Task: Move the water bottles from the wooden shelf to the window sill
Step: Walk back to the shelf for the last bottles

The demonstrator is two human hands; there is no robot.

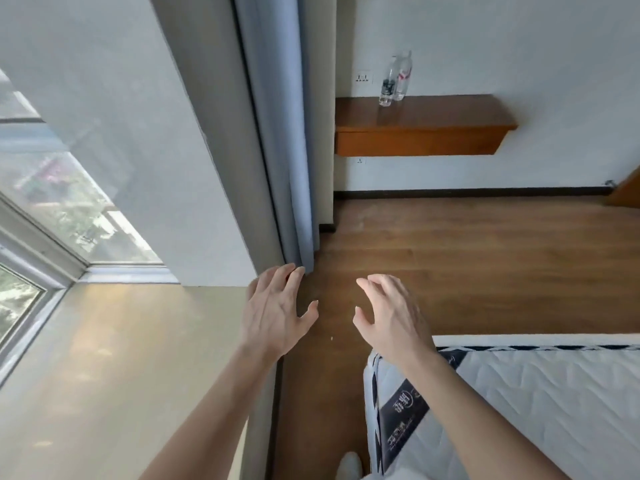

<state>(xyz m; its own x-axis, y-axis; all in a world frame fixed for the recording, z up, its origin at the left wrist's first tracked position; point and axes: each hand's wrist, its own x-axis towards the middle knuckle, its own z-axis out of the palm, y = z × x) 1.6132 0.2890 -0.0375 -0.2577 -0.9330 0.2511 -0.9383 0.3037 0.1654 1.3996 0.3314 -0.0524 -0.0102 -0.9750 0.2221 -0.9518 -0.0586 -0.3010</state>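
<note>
Two clear water bottles stand upright side by side on the wooden shelf (450,112) fixed to the far wall: one with a dark label (388,83), one with a red-and-white label (403,76) just behind it. The beige window sill (121,358) spreads out at my lower left, under the window. My left hand (277,313) and my right hand (391,317) are held out in front of me over the floor, fingers spread and relaxed, holding nothing. Both hands are far from the bottles.
A grey-blue curtain (277,133) hangs between the sill and the shelf. A white mattress (536,403) fills the lower right. Wooden floor (467,265) runs from me to the far wall. A wall socket (363,77) sits left of the bottles.
</note>
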